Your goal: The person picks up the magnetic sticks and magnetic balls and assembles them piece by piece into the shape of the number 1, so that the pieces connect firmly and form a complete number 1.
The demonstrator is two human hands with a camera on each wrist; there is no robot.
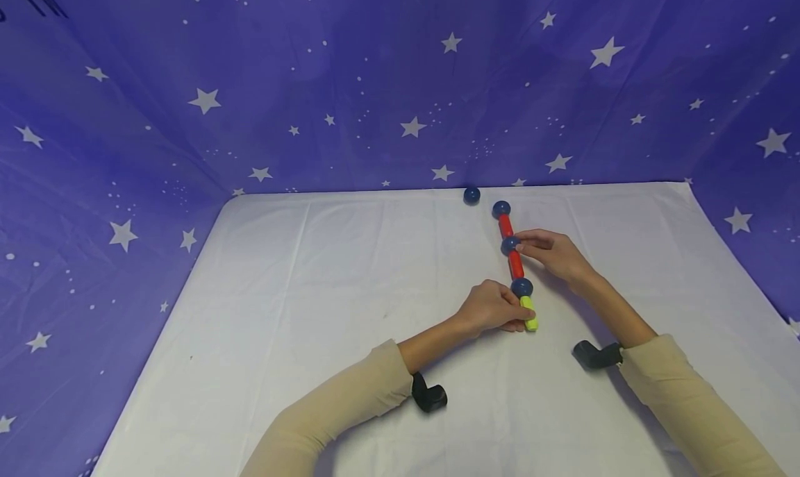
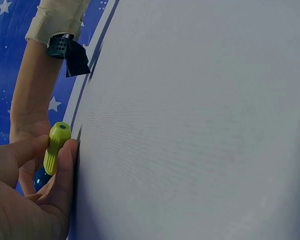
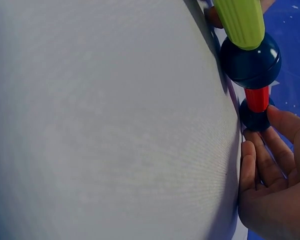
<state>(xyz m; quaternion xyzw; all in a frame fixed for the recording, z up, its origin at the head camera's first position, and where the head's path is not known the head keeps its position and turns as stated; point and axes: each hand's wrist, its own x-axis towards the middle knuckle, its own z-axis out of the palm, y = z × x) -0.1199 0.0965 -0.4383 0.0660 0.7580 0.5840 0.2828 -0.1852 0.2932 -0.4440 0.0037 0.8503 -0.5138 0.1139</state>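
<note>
A chain lies on the white cloth: a far blue ball (image 1: 501, 210), a red rod (image 1: 505, 226), a middle blue ball (image 1: 510, 246), another red rod (image 1: 515, 264), a near blue ball (image 1: 521, 287) and a yellow-green rod (image 1: 530, 313) at the near end. The left hand (image 1: 494, 307) pinches the yellow-green rod (image 2: 57, 148) between thumb and fingers. With thumb and fingertips, the right hand (image 1: 558, 257) grips the middle ball (image 3: 256, 116). In the right wrist view, the yellow-green rod (image 3: 241, 22) touches the near ball (image 3: 251, 61).
A loose blue ball (image 1: 471, 196) sits at the back edge of the white-covered table (image 1: 300, 269), left of the chain. Behind stands a purple curtain (image 1: 350, 81) with stars. Black wrist cameras stick out at the left cuff (image 1: 429, 395) and right cuff (image 1: 594, 356).
</note>
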